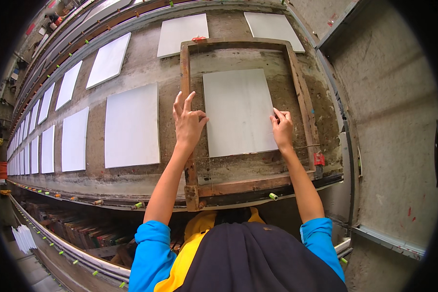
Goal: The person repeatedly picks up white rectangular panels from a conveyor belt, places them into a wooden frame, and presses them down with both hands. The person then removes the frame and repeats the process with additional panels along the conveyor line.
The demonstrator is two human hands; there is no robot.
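Observation:
A white rectangular sheet [239, 109] lies inside a worn wooden frame [301, 90] on the long stained table. My left hand [188, 121] is at the sheet's left edge, thumb and forefinger closed together against it and the other fingers raised. On the opposite edge my right hand [282, 126] pinches the sheet with bent fingers. Both hands reach over the frame's near side. Thin strands run across the frame near its lower end, just below the sheet. What the fingertips do under the sheet's edges is hidden.
More white sheets [132, 125] lie in two rows along the table [96, 182] to the left. Green clips [273, 196] sit along its near rail. A red piece [319, 159] is on the frame's right corner. A grey wall [387, 121] rises at the right.

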